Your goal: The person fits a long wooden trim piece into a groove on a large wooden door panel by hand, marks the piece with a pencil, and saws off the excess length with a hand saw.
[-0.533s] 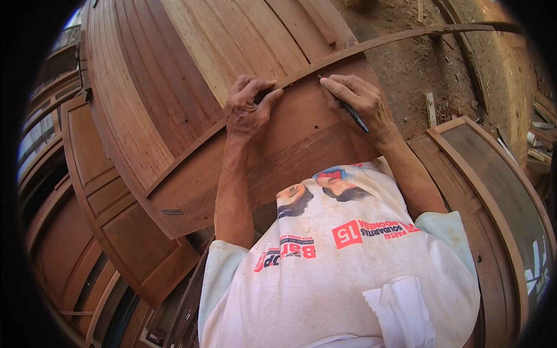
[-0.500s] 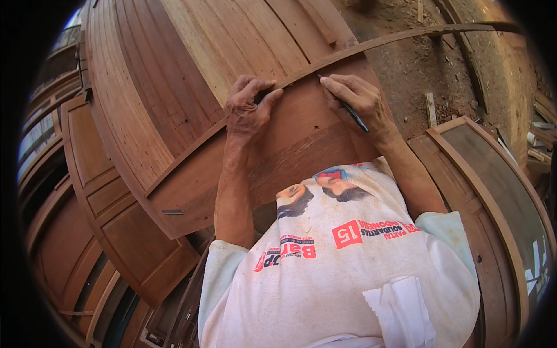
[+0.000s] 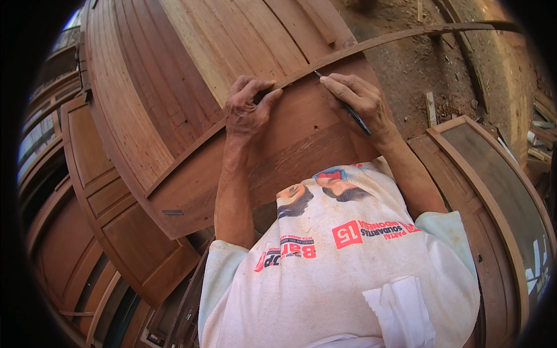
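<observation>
A long, narrow wooden strip [image 3: 406, 36] lies across a large wooden panel [image 3: 284, 127] and reaches beyond its right side. My left hand [image 3: 248, 113] grips the strip near its middle, with thumb on the near edge and fingers over the far one. Closed in a pinch, my right hand [image 3: 361, 100] holds a dark pen [image 3: 358, 119] just right of centre. The pen's tip meets the panel at the near edge of the strip, or very close to it. Beyond the strip, the panel shows light and dark boards [image 3: 168, 75] side by side.
A small flat grey piece [image 3: 172, 212] rests at the panel's near left corner. Panelled wooden doors [image 3: 110, 214] and frames are stacked on the left. To the right stands a glazed wooden frame [image 3: 493, 168], with dirt ground [image 3: 406, 75] and scraps behind it.
The pen tip has shifted slightly left and farther away, toward the strip's edge. My left hand and the strip stay in place.
</observation>
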### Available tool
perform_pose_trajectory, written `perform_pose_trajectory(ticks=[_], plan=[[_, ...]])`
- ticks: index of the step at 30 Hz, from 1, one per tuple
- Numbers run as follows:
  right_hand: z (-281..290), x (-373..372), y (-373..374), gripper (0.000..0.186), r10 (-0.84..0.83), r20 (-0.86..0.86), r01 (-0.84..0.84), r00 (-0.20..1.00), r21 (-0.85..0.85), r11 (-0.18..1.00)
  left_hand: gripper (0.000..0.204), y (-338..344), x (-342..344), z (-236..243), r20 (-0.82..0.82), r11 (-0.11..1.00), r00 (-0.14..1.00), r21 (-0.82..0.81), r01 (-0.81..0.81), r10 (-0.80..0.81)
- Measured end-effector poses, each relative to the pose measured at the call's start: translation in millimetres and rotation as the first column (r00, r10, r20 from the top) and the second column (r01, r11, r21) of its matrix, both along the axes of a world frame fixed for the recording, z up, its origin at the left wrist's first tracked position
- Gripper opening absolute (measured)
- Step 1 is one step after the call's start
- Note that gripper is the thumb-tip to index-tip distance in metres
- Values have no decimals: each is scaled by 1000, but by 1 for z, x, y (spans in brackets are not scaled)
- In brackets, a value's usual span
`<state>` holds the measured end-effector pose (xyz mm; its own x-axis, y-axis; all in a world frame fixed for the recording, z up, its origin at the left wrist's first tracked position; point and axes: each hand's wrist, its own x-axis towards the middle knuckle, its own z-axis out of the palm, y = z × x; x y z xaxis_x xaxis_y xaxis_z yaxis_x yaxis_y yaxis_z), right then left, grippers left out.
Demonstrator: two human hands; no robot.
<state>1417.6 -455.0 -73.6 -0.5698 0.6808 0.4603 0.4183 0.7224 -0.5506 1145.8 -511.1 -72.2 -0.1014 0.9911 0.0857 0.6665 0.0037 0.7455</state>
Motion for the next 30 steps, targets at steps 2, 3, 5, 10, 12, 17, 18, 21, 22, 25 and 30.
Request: perform_pose_trajectory(ticks=[2,3,5,10,12,17,18,21,22,25,30], plan=[[-2,1,0,43,-9,-1,9,1000,-12,1000,24,0,0,0,2,1000,1000,-4,-2,2],[-2,1,0,43,-9,7,9,1000,-6,1000,24,0,0,0,3,1000,1000,-5,-4,4],[-2,1,0,44,-8,23,8,1000,8,1000,24,0,2,-1,38,1000,999,-9,-17,18],[-4,-2,1,45,-14,7,14,1000,24,1000,24,0,2,-1,38,1000,999,-3,-21,21],[-4,-1,1,45,-31,-26,32,999,25,999,24,1,1,-1,44,1000,999,-4,-20,20],[-5,4,-2,45,-35,-36,35,999,4,999,24,1,1,1,6,1000,1000,3,-4,4],[-4,4,-2,45,-32,-36,32,999,8,999,24,1,0,0,-5,1000,1000,1,3,-3],[-3,2,0,45,-16,-26,16,1000,14,1000,25,0,0,0,6,1000,1000,-3,0,0],[-1,2,1,45,-6,-15,6,1000,10,1000,25,0,0,0,7,1000,1000,-4,-1,1],[-2,1,0,45,-12,12,12,1000,12,1000,25,0,0,0,7,1000,1000,-4,2,-2],[-4,-3,0,44,-43,17,43,999,3,999,25,0,1,-1,5,1000,1000,1,-1,1]])
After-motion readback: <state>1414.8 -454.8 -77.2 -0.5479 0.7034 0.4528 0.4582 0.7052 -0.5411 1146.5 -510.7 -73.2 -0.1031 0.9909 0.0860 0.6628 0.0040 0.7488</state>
